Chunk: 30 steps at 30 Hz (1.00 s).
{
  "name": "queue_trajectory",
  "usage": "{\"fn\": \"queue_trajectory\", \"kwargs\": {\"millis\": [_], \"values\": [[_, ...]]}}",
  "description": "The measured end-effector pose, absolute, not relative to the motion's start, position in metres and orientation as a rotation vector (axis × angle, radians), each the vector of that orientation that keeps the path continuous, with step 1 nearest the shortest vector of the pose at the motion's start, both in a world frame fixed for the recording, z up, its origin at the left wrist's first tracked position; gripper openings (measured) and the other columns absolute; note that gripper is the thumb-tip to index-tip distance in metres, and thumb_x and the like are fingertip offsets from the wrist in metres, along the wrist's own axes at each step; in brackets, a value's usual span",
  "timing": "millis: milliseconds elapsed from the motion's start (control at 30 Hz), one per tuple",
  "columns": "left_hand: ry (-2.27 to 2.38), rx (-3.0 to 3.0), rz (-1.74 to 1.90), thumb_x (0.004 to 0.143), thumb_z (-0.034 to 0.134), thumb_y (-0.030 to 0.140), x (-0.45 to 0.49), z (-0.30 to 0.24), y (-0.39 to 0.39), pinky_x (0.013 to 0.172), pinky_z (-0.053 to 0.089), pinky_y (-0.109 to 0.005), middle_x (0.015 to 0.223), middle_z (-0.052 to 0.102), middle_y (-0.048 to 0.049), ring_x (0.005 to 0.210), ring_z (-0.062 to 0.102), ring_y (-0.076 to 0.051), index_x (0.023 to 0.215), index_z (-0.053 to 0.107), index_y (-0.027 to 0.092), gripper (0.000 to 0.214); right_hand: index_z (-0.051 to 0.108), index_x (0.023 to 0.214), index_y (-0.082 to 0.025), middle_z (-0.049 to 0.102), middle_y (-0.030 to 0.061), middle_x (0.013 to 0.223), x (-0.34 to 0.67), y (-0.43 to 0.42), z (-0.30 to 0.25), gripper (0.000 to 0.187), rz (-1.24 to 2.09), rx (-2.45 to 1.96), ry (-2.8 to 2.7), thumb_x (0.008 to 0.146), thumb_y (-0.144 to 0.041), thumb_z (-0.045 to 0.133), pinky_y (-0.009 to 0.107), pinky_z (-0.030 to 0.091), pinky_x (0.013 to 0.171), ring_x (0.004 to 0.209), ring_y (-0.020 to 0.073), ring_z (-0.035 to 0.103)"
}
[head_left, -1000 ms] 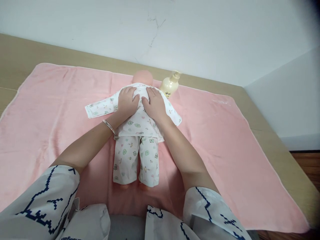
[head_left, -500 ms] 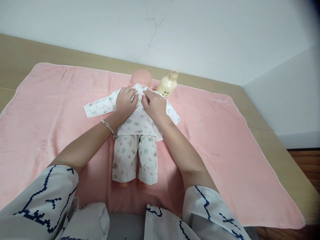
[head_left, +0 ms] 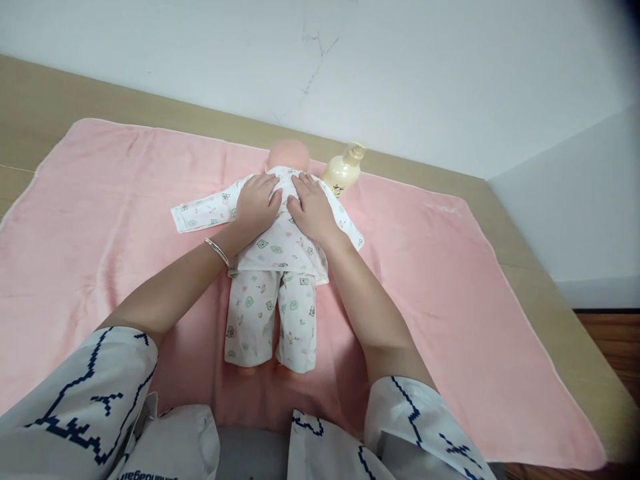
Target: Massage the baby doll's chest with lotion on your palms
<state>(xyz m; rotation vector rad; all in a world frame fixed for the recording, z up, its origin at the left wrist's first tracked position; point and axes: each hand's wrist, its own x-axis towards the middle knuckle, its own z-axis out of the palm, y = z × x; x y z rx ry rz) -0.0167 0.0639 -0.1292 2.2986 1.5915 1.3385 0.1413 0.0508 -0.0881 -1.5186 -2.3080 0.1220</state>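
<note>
A cream bottle [head_left: 344, 172] sits on a pink blanket [head_left: 435, 287] near a marked white wall [head_left: 200, 53].

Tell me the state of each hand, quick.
Left hand: open, palm down on the clothed doll, thumb apart from the fingers, grasping nothing visible.
Right hand: open, palm down on the doll beside it, grasping nothing visible.

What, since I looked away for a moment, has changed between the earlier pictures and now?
The right hand had its fingers bent inward half a second ago; now they have straightened toward the head of the doll and lie on its shirt. Whether any cloth was let go, I can't tell. The left hand stays on the shirt; doll, bottle and blanket look unmoved.
</note>
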Motion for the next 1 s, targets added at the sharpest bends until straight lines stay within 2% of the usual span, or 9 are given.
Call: {"fn": "queue_trajectory", "kwargs": {"millis": [133,233,333,467,533,633,833,900,1000], "values": [[1.586,2.308,1.429,0.096,0.041,0.029,-0.015,-0.126,0.054,0.103,0.049,-0.045,0.108,0.074,-0.0092,0.112,0.064,-0.024,0.095,0.069,0.019,0.03,0.058,0.131,-0.008,0.057,0.0195,0.141,0.128,0.033,-0.083,0.045,0.0,-1.601,-2.188,0.097,-0.028,0.036,0.045,0.043,0.11,0.135,0.0301,0.05],[1.663,2.26,1.499,0.095,0.043,0.028,-0.014,-0.126,0.05,0.099,0.051,-0.043,0.102,0.075,-0.0088,0.106,0.065,-0.024,0.091,0.069,0.019,0.028,0.064,0.119,-0.009,0.064,0.0197,0.132,0.123,0.026,-0.082,0.041,-0.05,-1.656,-2.119,0.097,-0.028,0.035,0.045,0.048,0.103,0.127,0.0314,0.057],[1.758,2.224,1.501,0.09,0.048,0.028,-0.012,-0.128,0.053,0.099,0.051,-0.043,0.108,0.073,-0.0092,0.107,0.064,-0.025,0.099,0.069,0.017,0.025,0.058,0.127,-0.008,0.06,0.0194,0.138,0.126,0.031,-0.085,0.043,0.032,-1.632,-2.117,0.096,-0.03,0.039,0.047,0.043,0.109,0.133,0.0314,0.052],[1.755,2.234,1.376,0.087,0.05,0.026,-0.013,-0.131,0.063,0.107,0.047,-0.046,0.12,0.069,-0.0129,0.116,0.06,-0.027,0.116,0.064,0.014,0.034,0.038,0.145,-0.001,0.039,0.0232,0.154,0.133,0.045,-0.093,0.062,0.181,-1.64,-2.107,0.094,-0.036,0.041,0.053,0.029,0.12,0.148,0.0335,0.03],[1.714,2.252,1.355,0.087,0.049,0.026,-0.014,-0.132,0.066,0.109,0.045,-0.047,0.123,0.067,-0.013,0.119,0.058,-0.027,0.118,0.063,0.014,0.036,0.036,0.146,-0.002,0.035,0.0232,0.156,0.135,0.049,-0.096,0.063,0.201,-1.649,-2.093,0.094,-0.037,0.041,0.056,0.025,0.121,0.149,0.0336,0.026],[1.649,2.256,1.364,0.089,0.047,0.027,-0.015,-0.13,0.064,0.111,0.044,-0.046,0.125,0.067,-0.0111,0.121,0.058,-0.026,0.115,0.065,0.016,0.033,0.045,0.141,-0.004,0.041,0.0223,0.153,0.135,0.048,-0.097,0.057,0.172,-1.612,-2.102,0.093,-0.036,0.04,0.056,0.027,0.12,0.147,0.0336,0.032],[1.638,2.243,1.38,0.09,0.045,0.026,-0.014,-0.123,0.052,0.108,0.046,-0.046,0.115,0.072,-0.0102,0.117,0.061,-0.025,0.101,0.069,0.017,0.028,0.063,0.12,-0.007,0.062,0.0215,0.133,0.126,0.031,-0.092,0.043,-0.034,-1.572,-2.071,0.095,-0.029,0.037,0.051,0.042,0.11,0.132,0.0337,0.052],[1.687,2.214,1.389,0.09,0.046,0.026,-0.013,-0.123,0.052,0.108,0.046,-0.045,0.116,0.072,-0.0106,0.117,0.06,-0.025,0.101,0.07,0.017,0.028,0.063,0.119,-0.004,0.062,0.023,0.132,0.124,0.029,-0.092,0.043,-0.052,-1.605,-2.065,0.096,-0.028,0.035,0.049,0.042,0.11,0.133,0.0338,0.051],[1.75,2.183,1.366,0.087,0.047,0.025,-0.012,-0.125,0.056,0.109,0.044,-0.046,0.121,0.069,-0.0135,0.119,0.059,-0.028,0.108,0.068,0.014,0.031,0.054,0.131,0.001,0.053,0.025,0.142,0.128,0.035,-0.093,0.05,-0.002,-1.614,-2.127,0.096,-0.029,0.036,0.049,0.035,0.117,0.14,0.0339,0.043]]}}
